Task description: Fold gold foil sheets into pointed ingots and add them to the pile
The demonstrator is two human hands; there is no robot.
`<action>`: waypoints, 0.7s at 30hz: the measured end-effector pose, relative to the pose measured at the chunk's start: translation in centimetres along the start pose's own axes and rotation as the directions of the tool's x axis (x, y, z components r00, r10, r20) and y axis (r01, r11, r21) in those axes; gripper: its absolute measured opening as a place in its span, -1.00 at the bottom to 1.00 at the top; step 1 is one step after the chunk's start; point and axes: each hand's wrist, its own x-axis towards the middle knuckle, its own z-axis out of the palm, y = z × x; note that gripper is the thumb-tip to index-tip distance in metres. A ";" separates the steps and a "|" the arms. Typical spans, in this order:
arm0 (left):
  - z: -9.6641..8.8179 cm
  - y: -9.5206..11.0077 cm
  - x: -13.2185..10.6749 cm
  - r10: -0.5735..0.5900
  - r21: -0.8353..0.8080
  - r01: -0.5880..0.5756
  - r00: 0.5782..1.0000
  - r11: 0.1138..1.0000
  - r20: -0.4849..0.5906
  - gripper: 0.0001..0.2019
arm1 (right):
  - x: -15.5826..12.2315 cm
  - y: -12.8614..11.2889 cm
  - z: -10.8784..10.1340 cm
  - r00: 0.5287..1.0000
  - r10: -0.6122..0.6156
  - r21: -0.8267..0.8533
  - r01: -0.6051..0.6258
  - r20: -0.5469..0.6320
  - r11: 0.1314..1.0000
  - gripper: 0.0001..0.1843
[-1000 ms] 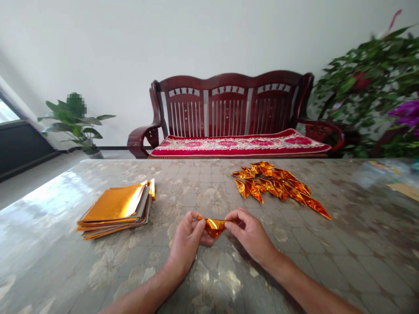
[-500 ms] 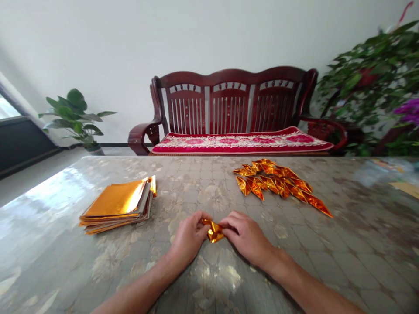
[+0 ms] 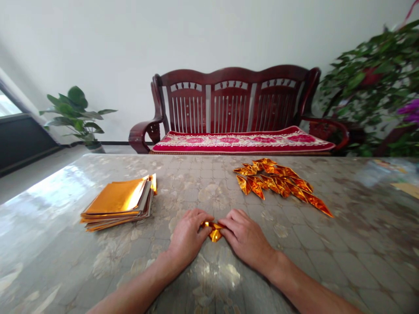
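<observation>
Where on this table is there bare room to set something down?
Bare tabletop shows between the stack of gold foil sheets and the pile of folded foil pieces, and right of that pile. It is crowded where the left hand and right hand meet at the small foil piece.

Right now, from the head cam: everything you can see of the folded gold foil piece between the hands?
The folded gold foil piece is small and angular, with shiny orange-gold metallic faces and sharp creases. It looks like thin foil paper folded over on itself. It sits low at the centre of the view, pressed between the fingers of the left hand and the right hand, which hide part of it. Whether it touches the patterned table top cannot be told.
</observation>
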 end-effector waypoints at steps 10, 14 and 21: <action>-0.6 -1.0 -0.1 0.099 -0.062 -0.097 0.994 0.993 0.036 -0.79 | 0.1 0.5 0.4 0.998 -0.030 -0.048 0.027 -0.050 0.998 -0.91; -0.4 -1.1 -0.3 0.142 -0.010 -0.142 0.990 0.990 0.016 -0.85 | 0.1 0.5 0.4 0.996 -0.064 -0.064 0.060 -0.061 0.996 -0.91; -0.6 -0.8 -0.6 0.248 0.157 -0.250 0.968 0.955 0.032 -0.83 | 0.0 0.4 0.4 0.991 -0.112 -0.105 0.104 -0.075 0.989 -0.86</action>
